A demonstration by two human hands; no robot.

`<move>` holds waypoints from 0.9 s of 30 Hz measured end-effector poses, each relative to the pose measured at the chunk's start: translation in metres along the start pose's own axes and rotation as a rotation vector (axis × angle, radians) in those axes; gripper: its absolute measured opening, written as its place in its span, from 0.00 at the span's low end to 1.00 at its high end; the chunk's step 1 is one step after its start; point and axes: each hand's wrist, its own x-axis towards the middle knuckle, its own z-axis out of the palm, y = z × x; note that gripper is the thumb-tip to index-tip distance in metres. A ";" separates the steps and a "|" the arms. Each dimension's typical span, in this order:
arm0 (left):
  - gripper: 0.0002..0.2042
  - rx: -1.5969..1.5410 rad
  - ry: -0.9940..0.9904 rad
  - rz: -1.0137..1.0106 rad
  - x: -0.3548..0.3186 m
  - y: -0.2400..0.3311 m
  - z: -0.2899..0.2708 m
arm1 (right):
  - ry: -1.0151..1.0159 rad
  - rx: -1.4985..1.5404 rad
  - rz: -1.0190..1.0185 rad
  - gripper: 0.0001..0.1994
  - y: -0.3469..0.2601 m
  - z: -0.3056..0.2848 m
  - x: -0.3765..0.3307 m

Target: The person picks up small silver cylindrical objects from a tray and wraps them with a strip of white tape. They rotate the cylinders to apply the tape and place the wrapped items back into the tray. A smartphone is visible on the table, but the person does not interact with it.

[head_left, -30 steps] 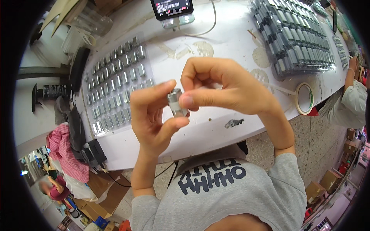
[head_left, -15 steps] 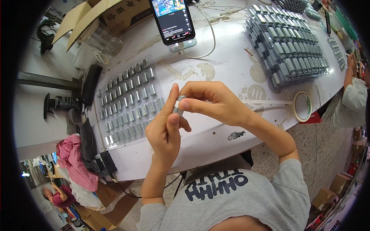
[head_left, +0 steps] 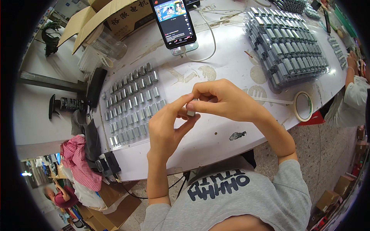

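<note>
Above the middle of the table, both hands meet on a small silver metal piece [head_left: 191, 113], mostly hidden by fingers. My right hand [head_left: 227, 101] pinches it between thumb and bent fingers. From the other side, my left hand [head_left: 165, 122] closes its thumb and fingertips around it. Just left of my left hand lies a clear plastic tray [head_left: 162, 91] with rows of similar silver pieces [head_left: 133, 101].
Stacked trays of silver pieces [head_left: 287, 48] stand at the right rear. A tape roll [head_left: 295, 108] with a strip pulled out lies near the right edge. A lit phone [head_left: 175, 23] with a cable stands at the back, beside a cardboard box [head_left: 129, 19]. Another person's arm [head_left: 350, 75] shows far right.
Both hands have shifted slightly to the right with the piece. My left index finger, upright before, now bends toward the piece, and the left thumb has come up to it.
</note>
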 end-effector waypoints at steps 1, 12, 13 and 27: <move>0.22 -0.022 0.011 0.009 -0.001 0.000 -0.001 | -0.033 0.004 0.008 0.10 -0.002 -0.001 -0.001; 0.24 0.090 0.210 0.000 -0.008 -0.003 -0.004 | -0.093 0.116 -0.012 0.08 -0.010 -0.013 -0.002; 0.24 0.041 0.216 0.001 -0.007 -0.003 -0.004 | -0.086 0.192 -0.017 0.08 -0.007 -0.012 -0.001; 0.27 -0.113 0.230 0.112 -0.010 -0.009 -0.002 | -0.041 0.240 -0.073 0.08 -0.008 -0.007 -0.003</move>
